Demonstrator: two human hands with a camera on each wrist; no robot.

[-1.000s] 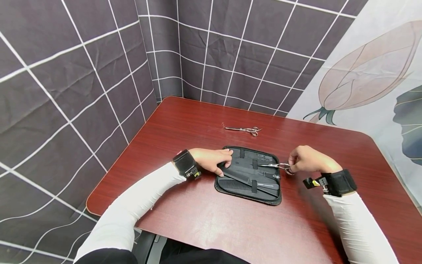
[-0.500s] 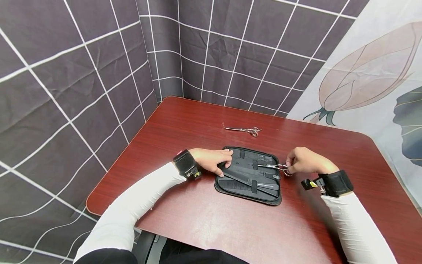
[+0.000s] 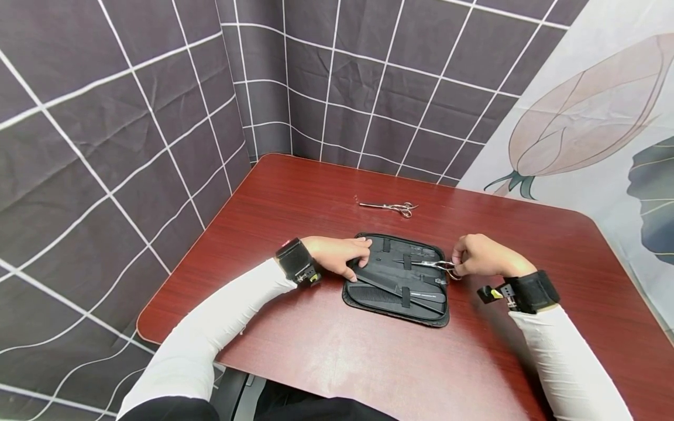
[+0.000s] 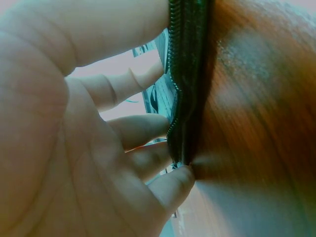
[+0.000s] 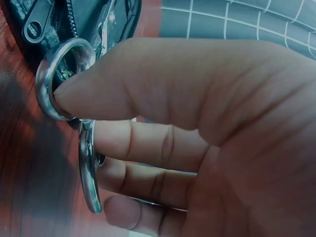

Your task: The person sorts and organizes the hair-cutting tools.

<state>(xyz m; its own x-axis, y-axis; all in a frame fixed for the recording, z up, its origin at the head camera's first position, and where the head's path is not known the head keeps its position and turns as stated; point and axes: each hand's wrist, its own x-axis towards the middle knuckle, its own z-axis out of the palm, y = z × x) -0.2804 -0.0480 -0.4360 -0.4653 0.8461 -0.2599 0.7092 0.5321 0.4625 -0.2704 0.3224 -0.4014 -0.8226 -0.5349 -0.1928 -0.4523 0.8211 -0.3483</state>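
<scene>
A black zip case [image 3: 397, 318] lies spread on the table, holding a comb [image 3: 376, 294] and other flat tools under elastic loops. My left hand [image 3: 337, 254] rests on its left end; in the left wrist view the fingers reach over the zipped edge [image 4: 186, 94]. At the case's right end, my right hand [image 3: 484, 257] holds silver hairdressing scissors [image 3: 429, 264] by the handles, their blades lying along the case and tips near a loop. The right wrist view shows my thumb at one ring handle [image 5: 44, 91]. A second pair of scissors [image 3: 388, 206] lies farther back.
The reddish-brown table [image 3: 337, 356] extends around the case. Grey gridded cloth [image 3: 411, 88] hangs behind and on the left, and a flower-patterned cloth [image 3: 579, 105] on the right. A black wrist strap [image 3: 534, 292] with a camera sits on the right wrist.
My right hand has moved a little to the left, sliding the scissors farther into the case. My left hand and the scissors at the back have stayed in place.
</scene>
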